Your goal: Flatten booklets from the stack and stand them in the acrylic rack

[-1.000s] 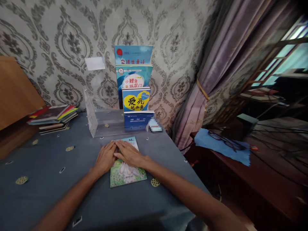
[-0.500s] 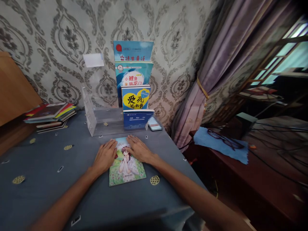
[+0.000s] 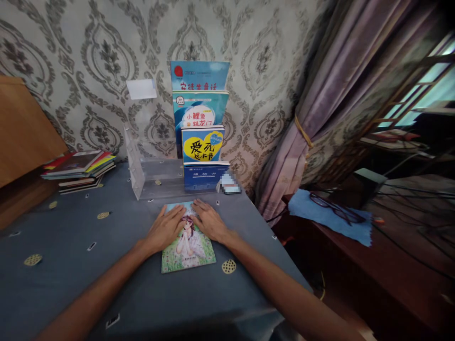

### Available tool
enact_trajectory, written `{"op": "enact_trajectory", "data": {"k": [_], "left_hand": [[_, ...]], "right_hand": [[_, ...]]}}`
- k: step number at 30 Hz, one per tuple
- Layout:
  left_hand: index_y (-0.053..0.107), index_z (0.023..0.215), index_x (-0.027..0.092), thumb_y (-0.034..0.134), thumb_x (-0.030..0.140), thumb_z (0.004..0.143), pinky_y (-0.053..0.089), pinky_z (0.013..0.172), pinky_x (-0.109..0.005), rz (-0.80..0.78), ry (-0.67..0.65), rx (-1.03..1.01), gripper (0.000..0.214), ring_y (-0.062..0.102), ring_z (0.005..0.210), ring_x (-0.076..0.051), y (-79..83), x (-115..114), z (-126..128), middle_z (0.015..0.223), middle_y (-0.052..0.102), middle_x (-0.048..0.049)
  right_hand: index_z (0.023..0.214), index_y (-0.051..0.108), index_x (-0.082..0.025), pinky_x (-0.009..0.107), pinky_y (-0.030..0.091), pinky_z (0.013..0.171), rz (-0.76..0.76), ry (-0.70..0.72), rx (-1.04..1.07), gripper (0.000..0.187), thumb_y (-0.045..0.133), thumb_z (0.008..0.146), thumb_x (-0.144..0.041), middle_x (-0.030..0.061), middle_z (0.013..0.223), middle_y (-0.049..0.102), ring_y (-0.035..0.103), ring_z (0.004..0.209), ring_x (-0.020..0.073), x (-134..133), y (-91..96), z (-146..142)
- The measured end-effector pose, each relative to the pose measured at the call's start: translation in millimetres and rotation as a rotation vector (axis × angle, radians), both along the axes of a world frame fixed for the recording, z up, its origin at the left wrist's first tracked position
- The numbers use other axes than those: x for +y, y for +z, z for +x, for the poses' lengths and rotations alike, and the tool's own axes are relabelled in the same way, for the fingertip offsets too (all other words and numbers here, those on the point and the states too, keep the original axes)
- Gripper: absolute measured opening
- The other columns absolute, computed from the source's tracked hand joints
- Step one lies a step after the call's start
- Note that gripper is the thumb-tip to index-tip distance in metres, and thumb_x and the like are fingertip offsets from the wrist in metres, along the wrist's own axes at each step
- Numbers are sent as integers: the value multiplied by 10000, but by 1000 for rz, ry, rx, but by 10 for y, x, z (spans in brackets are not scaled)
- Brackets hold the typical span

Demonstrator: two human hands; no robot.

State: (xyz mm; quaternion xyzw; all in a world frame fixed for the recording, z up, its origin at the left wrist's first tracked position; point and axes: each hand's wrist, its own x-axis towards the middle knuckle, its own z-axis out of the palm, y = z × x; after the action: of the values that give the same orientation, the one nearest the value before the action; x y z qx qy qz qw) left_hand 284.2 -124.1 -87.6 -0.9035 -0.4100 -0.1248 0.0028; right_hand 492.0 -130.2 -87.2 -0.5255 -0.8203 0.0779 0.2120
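A thin book [image 3: 190, 251] with a drawn figure in a green meadow on its cover lies flat on the dark grey-blue tablecloth [image 3: 131, 293]. My left hand [image 3: 167, 227] rests palm down on the upper left of the cover, fingers stretched out. Over the upper right part lies my right hand [image 3: 209, 221], also flat with its fingers extended. Both hands hide much of the title. Just beyond them stands a clear acrylic book rack [image 3: 137, 177], its right side filled with several upright books, a blue one [image 3: 202, 177] at the front.
At the back left is a stack of books [image 3: 80, 166] beside a wooden panel [image 3: 26, 128]. A small blurred item [image 3: 230, 183] lies right of the rack. Past the table's right edge, glasses [image 3: 336, 207] sit on a blue cloth [image 3: 305, 206], near a tied curtain [image 3: 284, 142] and cables.
My left hand has slid right, further onto the cover. My right hand has shifted slightly right. The view has turned a little, and the book stays in place.
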Motion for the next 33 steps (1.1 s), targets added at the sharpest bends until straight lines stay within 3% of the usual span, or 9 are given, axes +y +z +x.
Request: {"op": "enact_trajectory", "data": {"k": [3,7,17,27,33], "left_hand": [[399,1497,138,245,457,1041,222,1231,-466,-48,-63,30,578,328,1481,-210,26,14,173,1565,410,-126],[392,1497,110,251,511,1031,259,1216,-446,-44,-47,55,631,315,1487,-234,28,38,269,1575,381,-157],[486,1422,60,289,530,1016,319,1165,-542,51,268,90,652,378,1445,-344,1,-56,41,1500,468,-227],[535,1392,122,281,377,1025,389,1127,-483,59,204,72,514,417,1431,-278,33,-15,-166,1501,494,-153],[520,1404,106,277,361,1020,370,1134,-526,28,216,50,522,406,1436,-299,76,-58,-133,1507,481,-172]], "right_hand": [[1408,531,-96,482,350,1182,5,3,-13,463,465,983,-265,197,1496,490,418,1430,278,5,-1,-1],[1417,522,-84,468,349,1185,-3,-5,-19,467,443,988,-250,195,1493,496,417,1431,273,3,4,-1],[1415,530,-106,478,326,1195,-39,5,-3,467,489,989,-293,184,1508,479,393,1446,270,-18,50,28],[1386,575,-153,434,355,1189,-48,180,125,453,423,959,-130,115,1471,536,428,1424,207,129,21,277],[1366,594,-132,455,370,1184,-66,265,193,443,399,969,-130,127,1451,550,436,1417,214,-32,24,395]]}}
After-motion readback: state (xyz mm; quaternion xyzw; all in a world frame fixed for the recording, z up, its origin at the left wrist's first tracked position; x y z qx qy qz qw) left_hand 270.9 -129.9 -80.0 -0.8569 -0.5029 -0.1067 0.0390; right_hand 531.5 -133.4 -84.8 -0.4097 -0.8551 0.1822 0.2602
